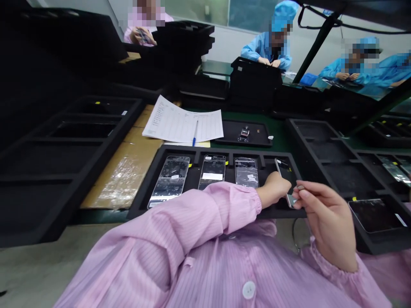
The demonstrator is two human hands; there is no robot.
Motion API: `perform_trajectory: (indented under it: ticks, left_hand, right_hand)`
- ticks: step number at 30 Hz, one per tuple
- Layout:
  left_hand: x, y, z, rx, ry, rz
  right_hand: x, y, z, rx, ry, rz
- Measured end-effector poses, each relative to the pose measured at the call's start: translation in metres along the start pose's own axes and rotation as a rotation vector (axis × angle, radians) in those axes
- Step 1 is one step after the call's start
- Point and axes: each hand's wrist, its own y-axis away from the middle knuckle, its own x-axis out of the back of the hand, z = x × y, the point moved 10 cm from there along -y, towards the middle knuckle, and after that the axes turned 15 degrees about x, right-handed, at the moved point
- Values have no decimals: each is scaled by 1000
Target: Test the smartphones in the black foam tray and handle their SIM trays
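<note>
My left hand [274, 188] reaches across my body in a pink sleeve and grips a thin phone panel [282, 179], tilted on edge over the rightmost slot of a black foam tray [147, 182]. My right hand [324, 214] is closed in a pinch on the panel's near lower corner. Three other panels [212, 171] lie flat in the tray's slots to the left.
A paper form with a blue pen [195, 132] lies behind the tray, beside a small black mat [257, 137] with small parts. Empty black trays [64, 149] stand left, more trays [353, 171] with panels right. A taped cardboard box [125, 171] is left. Other people work at the back.
</note>
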Motion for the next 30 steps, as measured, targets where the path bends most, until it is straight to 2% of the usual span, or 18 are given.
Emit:
perform_trajectory:
  ticks: [2,5,8,10,15,25,30]
  left_hand:
    - [7,11,12,7,-5,18]
    - [17,36,41,-15,50,-8]
    - [27,61,68,-49,110,-51]
    - [31,72,77,-67,170,-85]
    - [37,83,78,-124,258,-115]
    - [37,94,86,-262,173,-125]
    - [38,95,86,-290,149,-132]
  right_hand:
    - [-2,11,7,-61,-57,-9]
    - [-12,23,17,-162,-152,-55]
    - [-21,28,27,-218,-259,-25]
    - [-28,27,32,-223,-336,5]
    - [-39,23,37,-202,-436,54]
    - [-38,25,38,-162,-436,89]
    - [-40,25,39,-137,-436,77]
